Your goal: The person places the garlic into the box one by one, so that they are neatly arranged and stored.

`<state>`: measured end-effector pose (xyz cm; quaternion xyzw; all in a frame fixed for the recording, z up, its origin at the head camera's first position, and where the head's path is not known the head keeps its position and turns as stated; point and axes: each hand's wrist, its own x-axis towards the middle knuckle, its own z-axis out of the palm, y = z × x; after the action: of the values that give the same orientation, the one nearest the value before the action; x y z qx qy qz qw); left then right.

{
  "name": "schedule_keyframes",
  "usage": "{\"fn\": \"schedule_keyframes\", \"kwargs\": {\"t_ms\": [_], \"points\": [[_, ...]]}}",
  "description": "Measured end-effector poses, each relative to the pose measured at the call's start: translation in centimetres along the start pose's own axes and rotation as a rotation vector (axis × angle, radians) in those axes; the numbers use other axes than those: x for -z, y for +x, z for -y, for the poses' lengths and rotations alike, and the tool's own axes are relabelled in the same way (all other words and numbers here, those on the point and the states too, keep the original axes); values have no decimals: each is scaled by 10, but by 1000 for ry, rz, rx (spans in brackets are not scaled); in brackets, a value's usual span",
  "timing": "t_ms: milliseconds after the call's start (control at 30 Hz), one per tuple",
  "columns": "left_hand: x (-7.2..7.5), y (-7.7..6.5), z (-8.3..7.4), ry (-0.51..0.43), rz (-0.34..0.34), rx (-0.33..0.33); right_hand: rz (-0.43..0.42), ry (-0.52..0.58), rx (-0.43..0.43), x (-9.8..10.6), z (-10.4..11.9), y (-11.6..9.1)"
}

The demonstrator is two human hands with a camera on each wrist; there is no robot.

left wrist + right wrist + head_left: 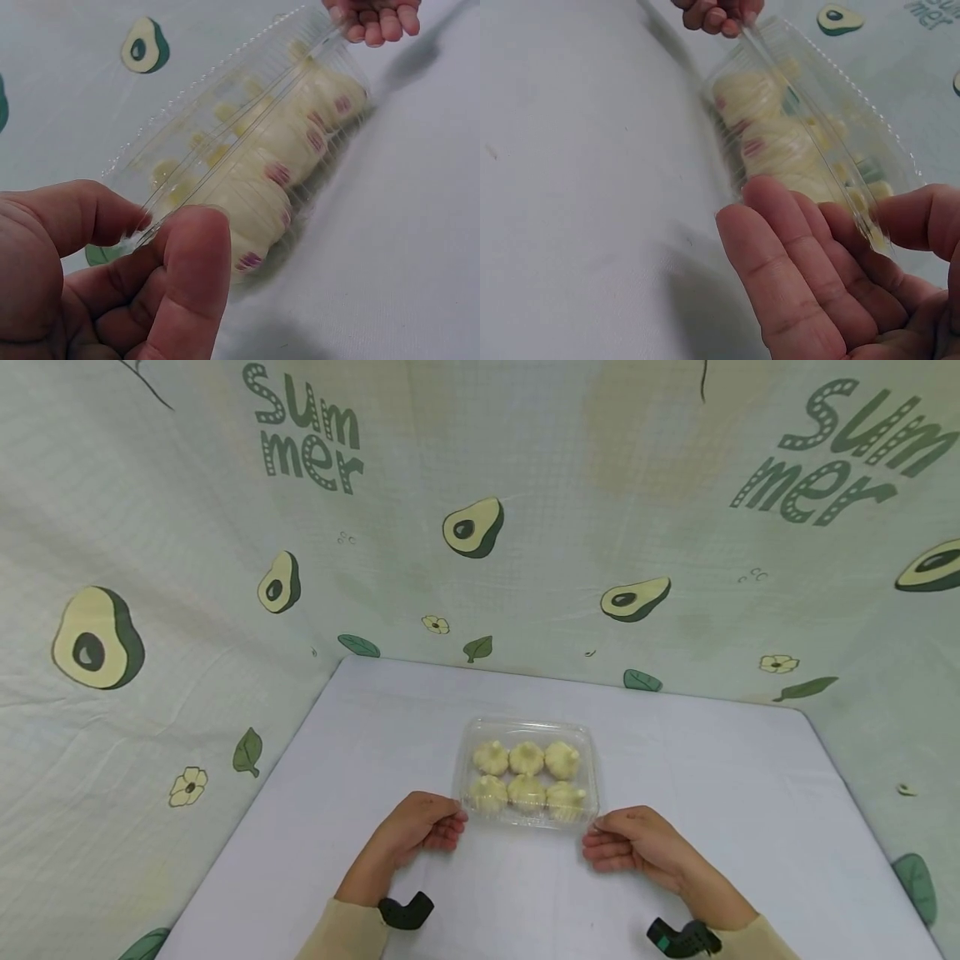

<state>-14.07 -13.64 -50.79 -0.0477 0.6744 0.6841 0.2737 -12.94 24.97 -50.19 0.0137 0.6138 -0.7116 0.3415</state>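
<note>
A clear plastic clamshell box [467,752] stands on the white tabletop, with several pale garlic bulbs [527,758] in two rows inside it. Purple streaks show near the lower part of the bulbs in both wrist views. At the box's near left corner my left hand [423,825] pinches the rim between thumb and index finger. My right hand [637,842] pinches the rim at the near right corner, its other fingers extended below. The lid [217,82] lies over the bulbs; whether it is latched cannot be told.
White cloth [712,777] covers the table. A pale green curtain [540,460] printed with avocados and lettering rises behind and along the sides. Each wrist wears a black strap mount [407,911], close to the beige sleeves.
</note>
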Motion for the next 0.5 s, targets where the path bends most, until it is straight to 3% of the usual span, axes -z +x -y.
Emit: {"fn": "schedule_keyframes", "kwargs": {"t_ms": [500], "points": [[-4,6,-4,41,-71,-34,10,-19,56,0,-2,2]]}}
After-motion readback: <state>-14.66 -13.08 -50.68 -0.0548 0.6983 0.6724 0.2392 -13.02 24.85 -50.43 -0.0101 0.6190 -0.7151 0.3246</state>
